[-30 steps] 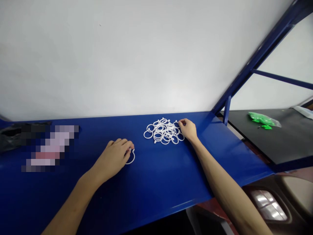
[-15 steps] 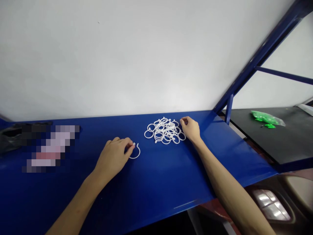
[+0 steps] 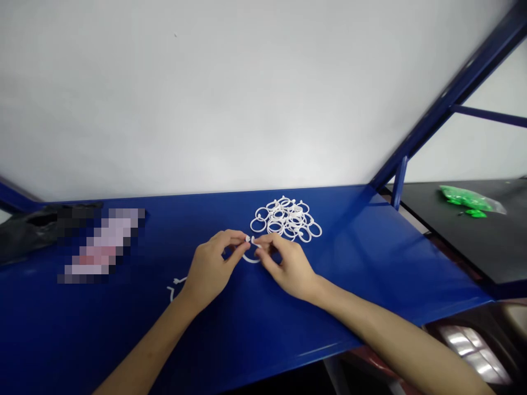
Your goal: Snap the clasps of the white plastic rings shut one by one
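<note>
A white plastic ring (image 3: 252,261) hangs between two bare hands over the middle of a blue table (image 3: 255,340), its two tips facing each other, just apart, and its curve sagging below; whether it touches the tabletop cannot be told. The left hand (image 3: 209,267) pinches one tip between thumb and fingers. The right hand (image 3: 294,270) pinches the ring near the other tip, thumb below and forefinger above.

Handling so slim a piece well probably calls for a light, even grip close to the tips, both held level and in line, with the curve free to flex rather than twist. Fingertips kept behind the ends would leave the gap in plain sight.

Just beyond the hands lies a heap of similar white rings (image 3: 275,226), overlapping one another. Behind the left wrist, another white piece (image 3: 172,294) rests partly hidden, its ends apart. Farther left sit a pixelated item (image 3: 109,233) and a dark bag (image 3: 24,236). To the right, past a blue metal frame (image 3: 448,99), a clear bag of green pieces (image 3: 463,196) lies on a black tabletop (image 3: 448,236).
</note>
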`<state>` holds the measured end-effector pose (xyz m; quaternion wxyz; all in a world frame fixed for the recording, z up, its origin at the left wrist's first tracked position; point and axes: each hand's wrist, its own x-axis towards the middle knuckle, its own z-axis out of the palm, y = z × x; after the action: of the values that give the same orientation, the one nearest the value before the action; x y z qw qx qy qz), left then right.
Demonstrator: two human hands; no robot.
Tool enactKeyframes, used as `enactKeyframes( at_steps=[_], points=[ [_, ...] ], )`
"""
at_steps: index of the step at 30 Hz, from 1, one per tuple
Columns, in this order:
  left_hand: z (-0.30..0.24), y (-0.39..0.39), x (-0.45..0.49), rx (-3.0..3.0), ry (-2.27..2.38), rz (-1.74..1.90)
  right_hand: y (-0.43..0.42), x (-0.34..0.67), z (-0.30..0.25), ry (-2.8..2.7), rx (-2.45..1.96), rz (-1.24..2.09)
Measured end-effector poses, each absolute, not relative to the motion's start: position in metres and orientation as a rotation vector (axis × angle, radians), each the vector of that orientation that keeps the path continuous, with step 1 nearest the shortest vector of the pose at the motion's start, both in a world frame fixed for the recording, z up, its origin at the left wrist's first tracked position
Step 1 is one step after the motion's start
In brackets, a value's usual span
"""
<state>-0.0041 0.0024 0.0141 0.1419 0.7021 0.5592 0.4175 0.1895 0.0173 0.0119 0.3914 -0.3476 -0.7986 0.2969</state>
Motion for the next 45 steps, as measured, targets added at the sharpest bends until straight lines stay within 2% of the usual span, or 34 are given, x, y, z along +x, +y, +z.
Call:
enactKeyframes(
  at_steps=[6, 17, 22, 25, 29, 32, 39, 45],
  points=[
    [0.019, -0.001, -0.002, 1.901, 1.586, 1.125, 0.024, 0.192, 0.003, -2.053, -0.828, 0.749],
    [0.006, -0.004, 0.004, 2.158, 1.458, 1.215, 0.02, 0.2, -0.003, -2.323, -0.775, 0.432],
    [0.015, 0.002, -0.007, 2.234, 1.519, 0.969, 0.035, 0.201, 0.002, -2.329, -0.796, 0.367],
    [0.027, 0.005, -0.031, 2.305, 1.607, 0.675, 0.054, 0.214, 0.014, -2.223, -0.965, 0.247],
    [0.036, 0.004, -0.068, 2.239, 1.691, 0.311, 0.087, 0.251, 0.024, -1.994, -1.421, -0.026],
    [0.034, 0.005, -0.082, 2.152, 1.765, 0.137, 0.11, 0.279, 0.02, -1.867, -1.7, -0.086],
    [0.019, 0.016, -0.09, 2.198, 1.75, 0.244, 0.127, 0.296, 0.007, -1.822, -1.949, 0.196],
    [0.023, 0.011, -0.101, 2.103, 1.774, 0.274, 0.126, 0.294, 0.009, -1.812, -1.988, 0.211]
  ],
)
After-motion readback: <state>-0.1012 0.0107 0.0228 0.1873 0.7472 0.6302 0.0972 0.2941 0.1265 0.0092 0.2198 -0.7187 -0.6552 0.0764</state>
